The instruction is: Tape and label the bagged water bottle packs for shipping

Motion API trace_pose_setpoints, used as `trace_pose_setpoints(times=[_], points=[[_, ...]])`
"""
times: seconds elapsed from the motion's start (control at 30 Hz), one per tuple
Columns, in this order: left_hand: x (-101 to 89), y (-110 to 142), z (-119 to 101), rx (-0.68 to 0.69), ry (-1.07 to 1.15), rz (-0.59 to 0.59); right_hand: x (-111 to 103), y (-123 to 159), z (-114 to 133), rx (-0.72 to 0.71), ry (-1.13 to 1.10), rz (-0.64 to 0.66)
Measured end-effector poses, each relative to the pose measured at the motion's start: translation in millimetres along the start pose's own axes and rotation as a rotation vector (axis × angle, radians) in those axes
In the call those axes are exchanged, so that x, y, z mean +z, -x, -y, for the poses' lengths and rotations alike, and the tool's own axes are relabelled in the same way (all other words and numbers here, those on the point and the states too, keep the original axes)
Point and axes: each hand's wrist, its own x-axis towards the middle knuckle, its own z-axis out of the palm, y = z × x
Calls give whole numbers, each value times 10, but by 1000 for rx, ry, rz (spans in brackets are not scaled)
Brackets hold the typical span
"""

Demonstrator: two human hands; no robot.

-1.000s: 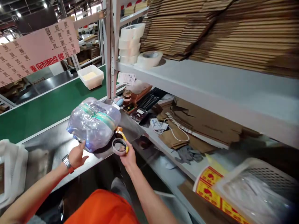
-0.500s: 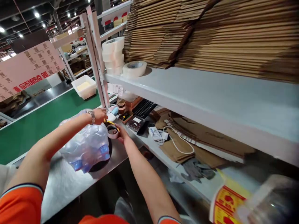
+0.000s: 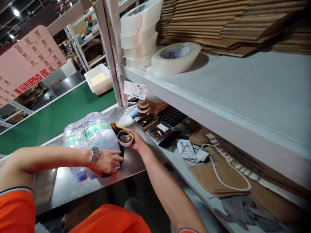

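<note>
Film (image 3: 76, 131) already encloses the bottle bundle (image 3: 91, 137) under the slightly parted fingers of the left hand (image 3: 107, 161); just beyond them, the fingers of the right hand (image 3: 136, 141) clamp a tape dispenser (image 3: 125, 144). Wrapping looks complete; whether sealing is done or left, I cannot tell.

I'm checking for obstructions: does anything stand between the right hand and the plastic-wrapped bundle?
Yes: the tape dispenser, in the grip of the right hand, just picture-right of the plastic-wrapped bundle. Nothing else visible stands between.
</note>
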Motion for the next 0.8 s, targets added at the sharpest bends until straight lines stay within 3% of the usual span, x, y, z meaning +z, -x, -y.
trace_pose_setpoints(times=[0.1, 0.2, 0.4, 0.53, 0.67, 0.8], points=[[150, -287, -27, -56, -7, 100, 20, 45, 7, 41, 2, -17], [175, -340, 121, -161, 8, 82, -78, 157, -58, 14, -14, -51], [159, -413, 574, -322, 83, -26, -734, 758, -338, -73, -43, -114], [3, -444, 1070, -629, 150, 67, -1064, 1325, -680, -110, -28, -96], [-166, -101, 1678, -962, 214, 124, -1173, 1769, -1147, -94, -15, -105], [-18, 737, 2171, -1273, 409, 77, -1225, 2064, -1554, -151, -73, -174]])
